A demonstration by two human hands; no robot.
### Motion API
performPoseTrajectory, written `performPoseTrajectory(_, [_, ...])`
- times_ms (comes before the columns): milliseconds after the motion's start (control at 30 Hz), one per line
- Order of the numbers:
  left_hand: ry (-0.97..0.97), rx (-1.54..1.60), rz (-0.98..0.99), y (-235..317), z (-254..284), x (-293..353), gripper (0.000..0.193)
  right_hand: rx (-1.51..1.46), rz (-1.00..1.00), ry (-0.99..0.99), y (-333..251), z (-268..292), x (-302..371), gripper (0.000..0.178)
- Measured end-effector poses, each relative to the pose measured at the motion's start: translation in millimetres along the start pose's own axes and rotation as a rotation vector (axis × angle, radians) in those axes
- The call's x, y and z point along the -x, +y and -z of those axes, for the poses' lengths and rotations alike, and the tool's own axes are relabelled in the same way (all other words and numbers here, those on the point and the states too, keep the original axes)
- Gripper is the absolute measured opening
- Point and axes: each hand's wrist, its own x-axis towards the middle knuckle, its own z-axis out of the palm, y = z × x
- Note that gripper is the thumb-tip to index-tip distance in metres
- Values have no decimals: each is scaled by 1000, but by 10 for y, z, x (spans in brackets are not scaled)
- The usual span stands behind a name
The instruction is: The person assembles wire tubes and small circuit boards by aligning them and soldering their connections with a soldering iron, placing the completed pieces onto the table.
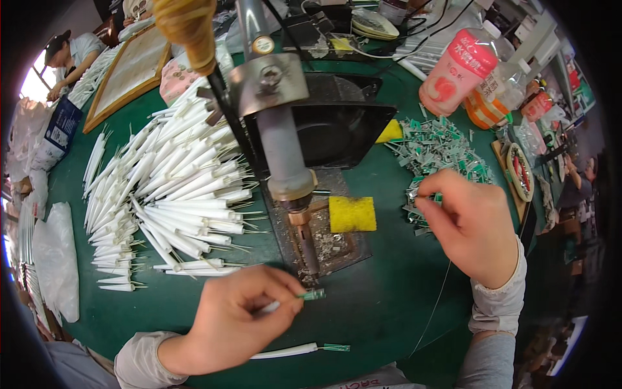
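So nearest the camera there's a finished-looking white sleeved lead with a small green board on its end (299, 351), lying loose on the green table mat (389, 311).

Just above it the left hand (243, 318) is pinching a white sleeved wire with a tiny green circuit board (315, 295) at its tip. Thumb and fingers are closed tight on the white sleeve, and the board end is sitting right at the foot of the soldering iron tip (310, 256), over the grubby metal plate (327, 249) speckled with solder bits.

The right hand (470, 223) is further out, fingers pinched together on what looks like one small green board at the near edge of the pile of loose green boards (440, 152). Can't tell for sure whether it's actually got one lifted or is just picking through.

My read: it's the joining step, wire to board at the iron. The next move probably calls for keeping the joint steady against the tip.

Beyond that, the yellow sponge (352, 214) is sitting beside the iron, the big heap of white sleeved wires (175, 188) is spreading out to the left, and a pink bottle (457, 71) is standing at the back.
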Motion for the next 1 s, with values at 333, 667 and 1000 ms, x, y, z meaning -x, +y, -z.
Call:
performPoseTrajectory(333, [-234, -822, -623, -183, -205, 108, 13, 401, 58, -194, 201, -304, 25, 17])
performPoseTrajectory(667, [182, -1547, -472, 89, 207, 13, 21, 275, 98, -186, 181, -322, 13, 19])
performPoseTrajectory(1000, [268, -1547, -427, 102, 144, -3, 26, 186, 23, -191, 80, -254, 32, 17])
